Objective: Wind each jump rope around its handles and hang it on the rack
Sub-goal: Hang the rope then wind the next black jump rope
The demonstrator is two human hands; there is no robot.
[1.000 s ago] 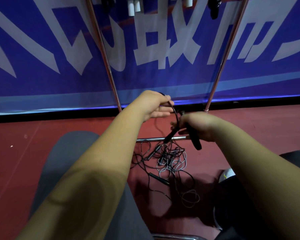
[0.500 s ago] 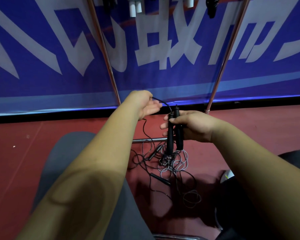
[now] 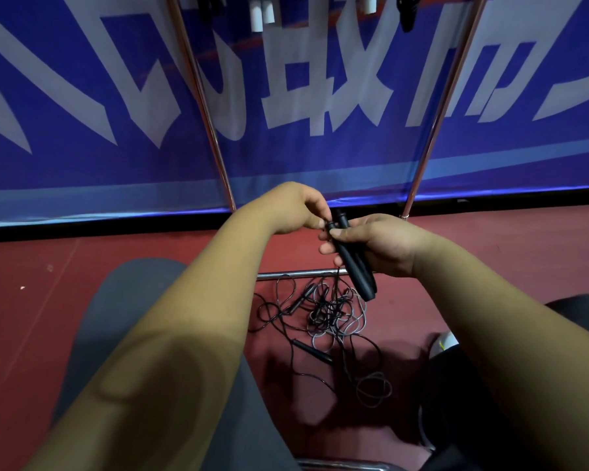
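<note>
Bringing the two black handles [image 3: 352, 263] together is what the last second went on: a moment ago they splayed apart in my right hand [image 3: 385, 246], then stood side by side, and now they lie as one bundle, tilted, top ends far and left, bottom ends near and right. My right hand is wrapped around their middle, thumb across the front. My left hand [image 3: 296, 207], which was holding a loop of cord up and to the left, has come in, and its fingertips [image 3: 322, 217] now pinch at the top tip of the handles. Whether the cord itself is between them I cannot tell, as it is too thin to make out there. I judge the pairing done and the winding about to start at that top end; no turns show around the handles yet. A thin line seems to run from the bundle down to the pile [image 3: 334, 311] of tangled ropes on the red floor [image 3: 31, 266], just near the rack's floor bar [image 3: 296, 274], with a loose handle [image 3: 312, 351] lying nearer me. That tangle may snag as I draw cord up. The rack poles [image 3: 204, 96] rise in front of the blue banner [image 3: 320, 158], and wound ropes [image 3: 259, 11] already hang at the top edge, so this one goes there once wound.
</note>
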